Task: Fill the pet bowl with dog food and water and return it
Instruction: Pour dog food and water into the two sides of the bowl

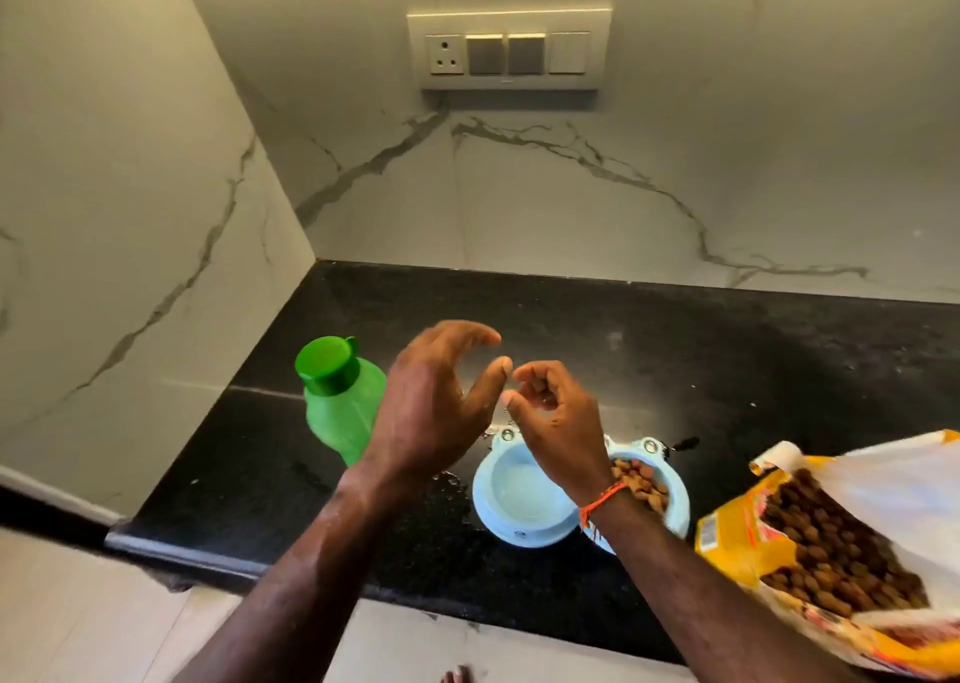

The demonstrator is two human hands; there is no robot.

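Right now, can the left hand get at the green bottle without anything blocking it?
Probably yes. The left hand is open, holds nothing, and hangs just to the right of the green bottle, which stands upright with its cap on. Nothing shows between them; the pet bowl lies on the other side.

left hand [431, 412]: fingers spread, empty | right hand [553, 422]: fingers loosely curled, empty

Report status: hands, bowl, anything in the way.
Left hand open, right hand loosely curled, both empty above pet bowl. Water one side, kibble other. Capped green bottle left, open food bag right; nothing blocking.
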